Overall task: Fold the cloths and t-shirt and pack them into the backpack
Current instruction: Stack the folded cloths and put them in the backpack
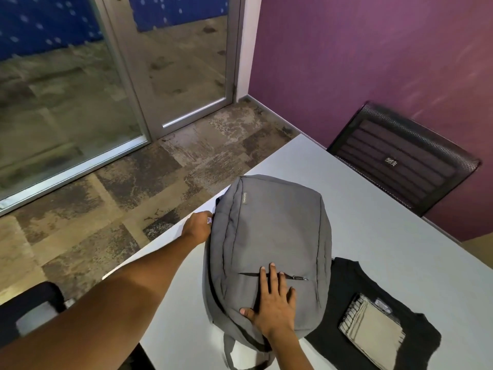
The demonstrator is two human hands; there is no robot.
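A grey backpack [269,236] lies flat on the white table [386,222], front pocket facing up. My left hand [198,225] reaches to its far left side, fingers pinched on something small at the zipper edge. My right hand [272,303] rests flat on the backpack's near front, fingers spread across the pocket zipper. To the right lies a black t-shirt [354,287], partly under the backpack. A folded beige cloth [372,332] with dark stripes sits on top of the t-shirt.
A black mesh chair [400,158] stands at the table's far right against a purple wall. Another dark chair [29,308] is at the lower left. Patterned carpet and a glass door lie beyond the table's left edge.
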